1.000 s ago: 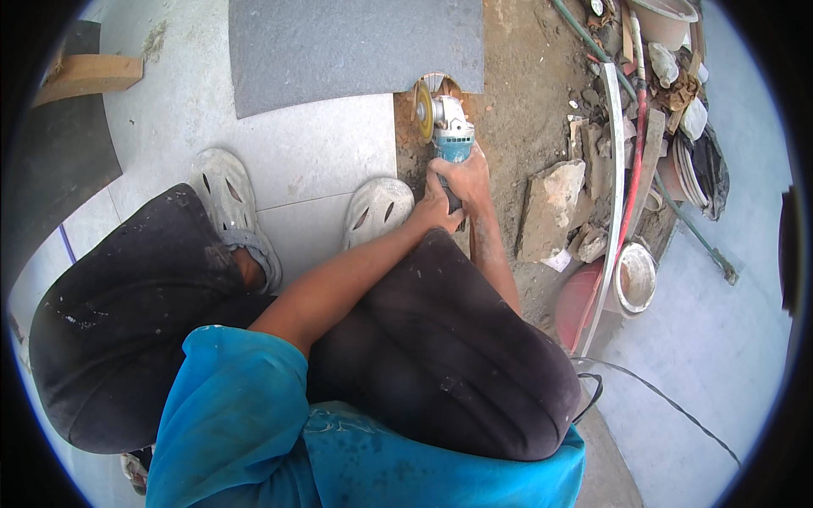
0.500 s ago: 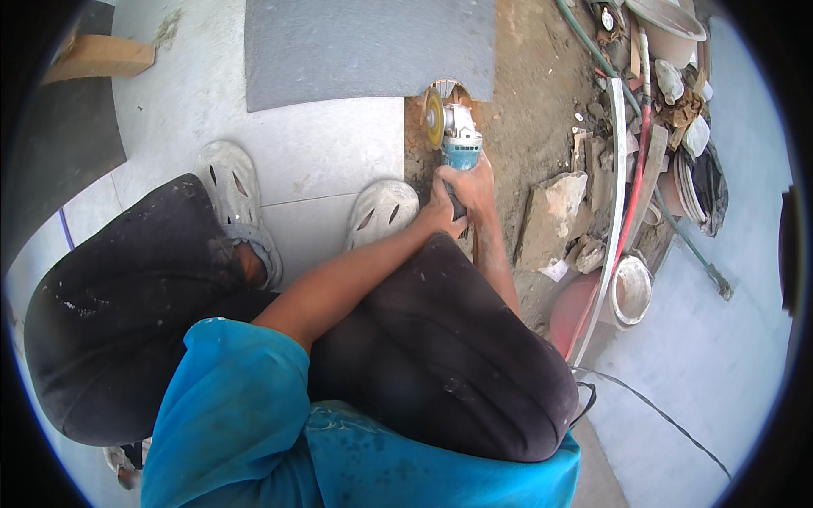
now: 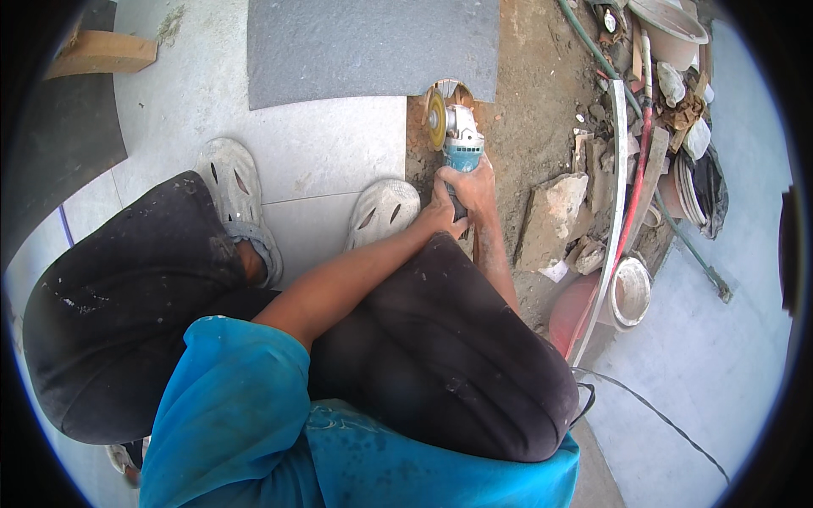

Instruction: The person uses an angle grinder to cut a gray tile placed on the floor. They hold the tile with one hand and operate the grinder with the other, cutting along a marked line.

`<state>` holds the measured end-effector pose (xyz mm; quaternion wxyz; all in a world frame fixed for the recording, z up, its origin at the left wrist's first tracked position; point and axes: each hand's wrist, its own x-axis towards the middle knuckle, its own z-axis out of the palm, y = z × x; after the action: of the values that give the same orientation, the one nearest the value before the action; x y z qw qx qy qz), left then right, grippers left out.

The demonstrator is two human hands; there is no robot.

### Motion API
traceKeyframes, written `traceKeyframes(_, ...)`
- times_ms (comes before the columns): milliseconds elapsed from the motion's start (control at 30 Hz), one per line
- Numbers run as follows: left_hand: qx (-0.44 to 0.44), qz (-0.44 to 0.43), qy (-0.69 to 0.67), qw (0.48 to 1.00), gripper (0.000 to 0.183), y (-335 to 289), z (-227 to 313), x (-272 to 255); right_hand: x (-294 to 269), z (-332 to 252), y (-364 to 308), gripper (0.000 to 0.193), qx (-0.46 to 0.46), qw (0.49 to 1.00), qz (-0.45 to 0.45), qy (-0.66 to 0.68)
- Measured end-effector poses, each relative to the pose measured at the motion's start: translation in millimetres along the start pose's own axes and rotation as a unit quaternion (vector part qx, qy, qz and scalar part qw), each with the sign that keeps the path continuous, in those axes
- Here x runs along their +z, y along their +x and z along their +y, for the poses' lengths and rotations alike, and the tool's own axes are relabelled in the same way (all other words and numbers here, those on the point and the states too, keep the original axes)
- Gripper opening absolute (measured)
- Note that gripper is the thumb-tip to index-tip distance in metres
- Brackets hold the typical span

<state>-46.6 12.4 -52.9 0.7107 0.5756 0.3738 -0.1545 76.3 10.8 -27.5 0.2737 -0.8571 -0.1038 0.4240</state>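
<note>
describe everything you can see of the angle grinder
The angle grinder has a teal body, a silver metal gear head and a yellowish round disc standing on edge on its left side. It points away from the person, low over the bare sandy ground, its disc at a curved notch in the edge of the dark grey tile. Both hands grip its rear: the left hand and the right hand wrap the handle, hiding it.

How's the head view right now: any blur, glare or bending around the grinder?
Head view: angle grinder and both hands, left hand and right hand, are sharp in even daylight with soft shadows; no glare on the dark grey tile; fisheye bends the metal straightedge and darkens the rim.
</note>
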Motion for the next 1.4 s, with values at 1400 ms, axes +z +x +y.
traceKeyframes(1400,-0.013,-0.003,0.024,1.000,0.123,2,2,-4,0,-11,0,0.057,0.007,1.000,0.002,-0.002)
